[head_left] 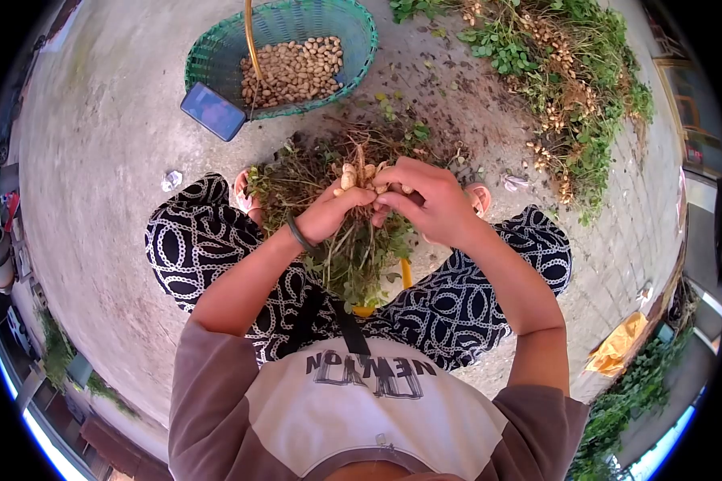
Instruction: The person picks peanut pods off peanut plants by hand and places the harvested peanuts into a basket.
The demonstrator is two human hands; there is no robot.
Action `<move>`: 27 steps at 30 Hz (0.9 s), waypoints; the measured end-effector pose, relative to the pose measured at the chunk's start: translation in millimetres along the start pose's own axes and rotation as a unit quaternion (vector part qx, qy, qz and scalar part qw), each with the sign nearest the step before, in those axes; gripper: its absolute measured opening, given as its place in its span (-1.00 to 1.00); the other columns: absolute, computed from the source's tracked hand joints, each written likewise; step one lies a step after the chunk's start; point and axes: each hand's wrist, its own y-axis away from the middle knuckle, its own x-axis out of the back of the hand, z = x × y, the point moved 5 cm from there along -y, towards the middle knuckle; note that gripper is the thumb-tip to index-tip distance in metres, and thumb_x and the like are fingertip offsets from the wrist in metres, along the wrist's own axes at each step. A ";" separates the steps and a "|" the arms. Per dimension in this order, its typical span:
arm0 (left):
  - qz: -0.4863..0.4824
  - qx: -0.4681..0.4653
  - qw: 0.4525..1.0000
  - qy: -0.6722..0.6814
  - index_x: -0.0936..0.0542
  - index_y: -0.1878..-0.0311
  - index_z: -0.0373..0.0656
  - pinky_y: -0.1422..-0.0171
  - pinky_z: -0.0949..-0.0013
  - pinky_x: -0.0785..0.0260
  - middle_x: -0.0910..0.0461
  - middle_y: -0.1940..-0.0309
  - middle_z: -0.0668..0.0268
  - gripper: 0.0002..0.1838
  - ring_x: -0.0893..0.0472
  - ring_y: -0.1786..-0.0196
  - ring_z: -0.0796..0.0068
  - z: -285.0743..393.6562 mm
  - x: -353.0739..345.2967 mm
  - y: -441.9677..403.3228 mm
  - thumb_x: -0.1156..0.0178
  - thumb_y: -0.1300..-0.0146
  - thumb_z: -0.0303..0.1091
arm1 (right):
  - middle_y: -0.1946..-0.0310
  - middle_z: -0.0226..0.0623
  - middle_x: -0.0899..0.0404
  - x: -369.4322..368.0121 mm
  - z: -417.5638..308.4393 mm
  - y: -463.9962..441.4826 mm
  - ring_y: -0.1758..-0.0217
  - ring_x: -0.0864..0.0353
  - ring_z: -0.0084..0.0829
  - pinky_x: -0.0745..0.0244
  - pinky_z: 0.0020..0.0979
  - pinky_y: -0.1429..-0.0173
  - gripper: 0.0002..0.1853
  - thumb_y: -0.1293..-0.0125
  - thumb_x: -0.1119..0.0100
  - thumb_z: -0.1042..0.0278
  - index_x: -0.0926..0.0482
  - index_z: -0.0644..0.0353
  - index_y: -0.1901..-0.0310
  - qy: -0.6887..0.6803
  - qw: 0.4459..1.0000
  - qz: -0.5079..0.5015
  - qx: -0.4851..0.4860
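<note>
Between my knees I hold a peanut plant (361,250), its leafy stems hanging toward my lap and its roots and pods pointing away from me. My left hand (334,210) is closed round the stems just below the pods, with a dark band on that wrist. Pale peanuts (350,175) cluster at the root end beside my left fingers. My right hand (427,200) is closed at the right side of this cluster, thumb and fingers pinched on peanuts there. The fingers partly hide the pods they grip.
Ahead stands a green woven basket (364,70) holding many loose peanuts, with a phone (213,111) at its near rim. Stripped stems (297,172) lie between my feet. A long heap of peanut plants (569,104) lies at the right. Crumpled paper (171,180) sits on the concrete.
</note>
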 end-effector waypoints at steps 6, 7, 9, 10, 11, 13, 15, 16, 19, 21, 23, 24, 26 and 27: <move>-0.023 -0.021 1.000 0.000 -0.41 0.27 -0.24 0.27 0.42 -0.35 -0.47 0.42 0.33 -0.84 -0.47 0.39 0.53 1.3 4.1 -0.2 0.08 -0.38 -0.37 | 0.45 -0.24 -0.66 -8.2 4.5 6.7 0.43 -0.71 -0.32 -0.51 -0.41 0.36 -0.82 -0.38 -0.11 0.43 -0.40 0.21 0.04 -0.274 0.944 -0.045 -0.178; -0.032 -0.022 0.999 0.004 -0.40 0.28 -0.24 0.29 0.42 -0.35 -0.46 0.43 0.33 -0.84 -0.47 0.39 0.53 3.3 2.8 0.0 0.08 -0.39 -0.37 | 0.46 -0.23 -0.65 -8.7 6.6 7.8 0.44 -0.70 -0.36 -0.49 -0.42 0.38 -0.83 -0.39 -0.09 0.43 -0.39 0.22 0.05 -0.278 0.941 -0.045 -0.189; -0.007 -0.038 0.999 -0.008 -0.40 0.27 -0.24 0.31 0.42 -0.34 -0.45 0.44 0.34 -0.86 -0.46 0.41 0.55 6.8 -1.0 0.4 0.08 -0.39 -0.39 | 0.48 -0.21 -0.65 -12.0 13.8 11.4 0.46 -0.67 -0.46 -0.44 -0.44 0.43 -0.85 -0.43 -0.06 0.42 -0.36 0.24 0.06 -0.285 0.934 -0.046 -0.209; 0.006 -0.045 0.999 -0.015 -0.40 0.26 -0.24 0.32 0.43 -0.33 -0.44 0.45 0.34 -0.87 -0.45 0.42 0.55 8.1 -1.9 0.4 0.07 -0.39 -0.40 | 0.50 -0.27 -0.61 -10.2 13.8 9.9 0.51 -0.54 -0.54 -0.37 -0.49 0.45 -0.86 -0.44 -0.03 0.43 -0.35 0.25 0.06 -0.167 0.976 -0.002 -0.138; 0.010 -0.059 0.998 -0.037 -0.40 0.25 -0.24 0.32 0.43 -0.33 -0.43 0.46 0.35 -0.88 -0.44 0.42 0.55 8.1 -0.2 0.0 0.07 -0.38 -0.41 | 0.53 -0.34 -0.57 -13.0 12.5 9.6 0.56 -0.42 -0.63 -0.30 -0.54 0.47 -0.87 -0.46 0.00 0.44 -0.34 0.25 0.06 -0.045 0.996 0.042 -0.064; 0.017 -0.086 0.993 -0.081 -0.40 0.23 -0.24 0.33 0.44 -0.33 -0.42 0.47 0.36 -0.90 -0.43 0.43 0.56 8.4 2.0 -1.5 0.07 -0.38 -0.43 | 0.56 -0.39 -0.53 -14.0 1.9 7.0 0.60 -0.29 -0.70 -0.23 -0.59 0.50 -0.89 -0.47 0.03 0.46 -0.32 0.25 0.07 -0.032 0.996 0.074 -0.046; 0.013 -0.057 0.998 -0.021 -0.40 0.21 -0.25 0.35 0.44 -0.32 -0.41 0.47 0.36 -0.89 -0.42 0.44 0.56 10.8 1.4 0.7 0.07 -0.39 -0.42 | 0.57 -0.38 -0.53 -16.8 -1.9 5.9 0.61 -0.29 -0.69 -0.23 -0.60 0.49 -0.91 -0.46 0.04 0.49 -0.32 0.25 0.08 -0.253 0.954 0.048 -0.156; 0.013 -0.042 0.999 0.009 -0.39 0.21 -0.25 0.35 0.44 -0.32 -0.41 0.48 0.36 -0.89 -0.42 0.44 0.57 13.7 -0.5 2.4 0.07 -0.39 -0.41 | 0.56 -0.37 -0.52 -17.1 -2.2 6.4 0.60 -0.29 -0.69 -0.23 -0.60 0.49 -0.92 -0.46 0.05 0.49 -0.32 0.24 0.08 -0.252 0.953 0.047 -0.159; 0.027 -0.081 0.996 -0.021 -0.40 0.20 -0.25 0.37 0.44 -0.30 -0.42 0.48 0.35 -0.90 -0.41 0.45 0.56 15.3 -1.7 5.4 0.04 -0.36 -0.43 | 0.55 -0.36 -0.51 -11.3 3.5 8.4 0.60 -0.30 -0.69 -0.22 -0.60 0.50 -0.93 -0.47 0.07 0.50 -0.30 0.22 0.09 -0.195 0.961 0.098 -0.172; 0.030 -0.106 0.992 -0.056 -0.41 0.20 -0.26 0.37 0.45 -0.30 -0.42 0.48 0.35 -0.92 -0.41 0.45 0.56 10.6 -1.7 8.6 0.03 -0.34 -0.45 | 0.54 -0.37 -0.50 12.1 20.7 3.5 0.59 -0.28 -0.70 -0.19 -0.60 0.51 -0.92 -0.47 0.07 0.49 -0.29 0.21 0.09 -0.077 0.959 0.203 -0.182; 0.030 -0.117 0.988 -0.097 -0.41 0.20 -0.26 0.36 0.45 -0.31 -0.43 0.48 0.35 -0.93 -0.42 0.44 0.56 8.8 0.1 14.3 0.01 -0.31 -0.47 | 0.51 -0.39 -0.46 38.9 29.9 -1.1 0.58 -0.26 -0.70 -0.13 -0.60 0.53 -0.91 -0.46 0.06 0.46 -0.29 0.19 0.08 -0.200 0.939 0.186 -0.209; 0.024 -0.105 0.990 -0.086 -0.42 0.20 -0.26 0.36 0.45 -0.31 -0.44 0.48 0.34 -0.93 -0.42 0.44 0.56 7.7 -1.1 12.5 0.01 -0.31 -0.48 | 0.50 -0.38 -0.46 41.1 26.7 -4.7 0.57 -0.27 -0.69 -0.12 -0.60 0.54 -0.91 -0.45 0.06 0.44 -0.30 0.19 0.09 -0.301 0.919 0.156 -0.204; 0.017 -0.073 0.995 -0.069 -0.43 0.21 -0.26 0.35 0.46 -0.32 -0.45 0.48 0.33 -0.93 -0.43 0.43 0.56 8.0 -3.2 14.2 0.01 -0.29 -0.49 | 0.47 -0.36 -0.47 28.0 35.3 -1.1 0.55 -0.30 -0.67 -0.13 -0.59 0.54 -0.90 -0.43 0.07 0.41 -0.36 0.22 0.10 -0.409 0.882 0.091 -0.216; 0.032 -0.043 0.995 -0.082 -0.40 0.28 -0.27 0.33 0.41 -0.28 -0.42 0.52 0.31 -0.93 -0.41 0.43 0.51 9.7 -5.4 14.7 0.04 -0.23 -0.49 | 0.46 -0.34 -0.47 19.2 36.9 1.3 0.53 -0.32 -0.65 -0.13 -0.59 0.54 -0.88 -0.42 0.07 0.39 -0.39 0.23 0.11 -0.464 0.856 0.061 -0.220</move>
